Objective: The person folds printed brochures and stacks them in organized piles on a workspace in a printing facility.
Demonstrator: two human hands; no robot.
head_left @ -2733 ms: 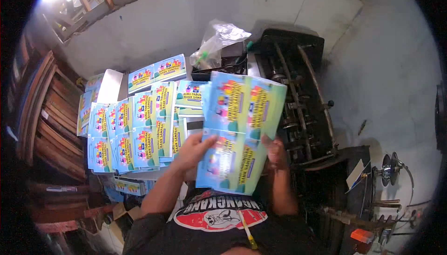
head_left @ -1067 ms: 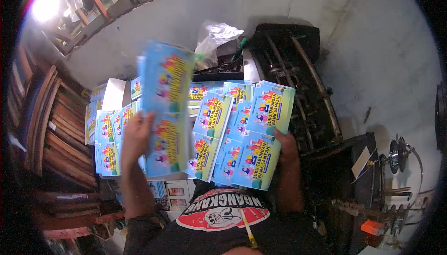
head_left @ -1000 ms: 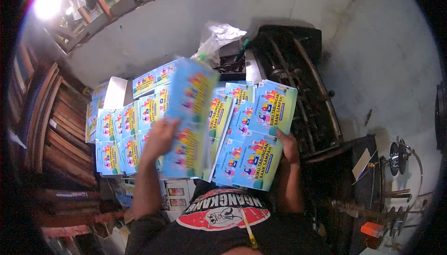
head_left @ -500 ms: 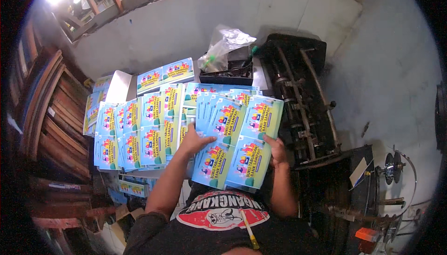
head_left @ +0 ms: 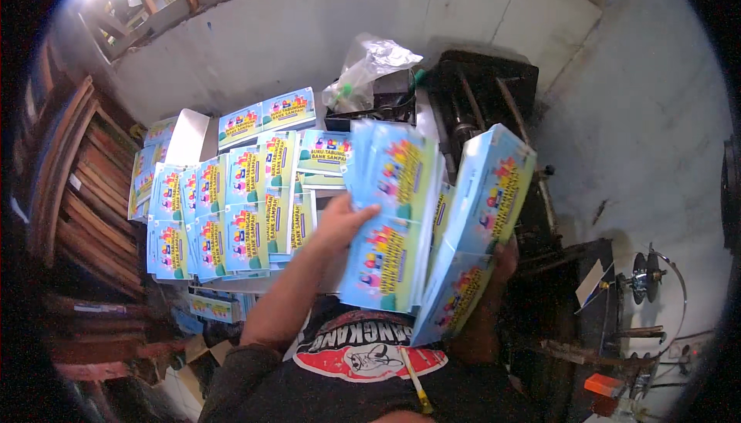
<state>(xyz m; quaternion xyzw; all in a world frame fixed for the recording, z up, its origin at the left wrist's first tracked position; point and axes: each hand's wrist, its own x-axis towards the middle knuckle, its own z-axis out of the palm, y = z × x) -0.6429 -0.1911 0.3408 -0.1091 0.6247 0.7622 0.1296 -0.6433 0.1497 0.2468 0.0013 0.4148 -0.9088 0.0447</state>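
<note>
My left hand (head_left: 346, 224) grips a bundle of blue-and-green printed sheets (head_left: 386, 261) by its left edge, thumb on top. Each sheet carries the same colourful cover design twice, one above the other. The bundle is held upright in front of my chest, with its edges slightly fanned. To its right, my right hand (head_left: 505, 259) grips more of the same printed sheets (head_left: 480, 222), tilted and apart from the bundle at the top. The fingers of this hand are partly hidden behind the sheets. Overlapping rows of matching sheets (head_left: 247, 214) lie on the table to the left.
A stack of covers (head_left: 266, 118) lies at the back, beside a black box (head_left: 397, 106) with a clear plastic bag (head_left: 363, 76). A dark metal machine (head_left: 478, 106) stands at the right. Wooden boards (head_left: 100, 199) are stacked at the left. A metal reel (head_left: 644, 276) sits far right.
My right hand has moved right and swung its sheets away from the left-hand bundle, opening a gap. The left-hand bundle has become steeper. The view has shifted slightly.
</note>
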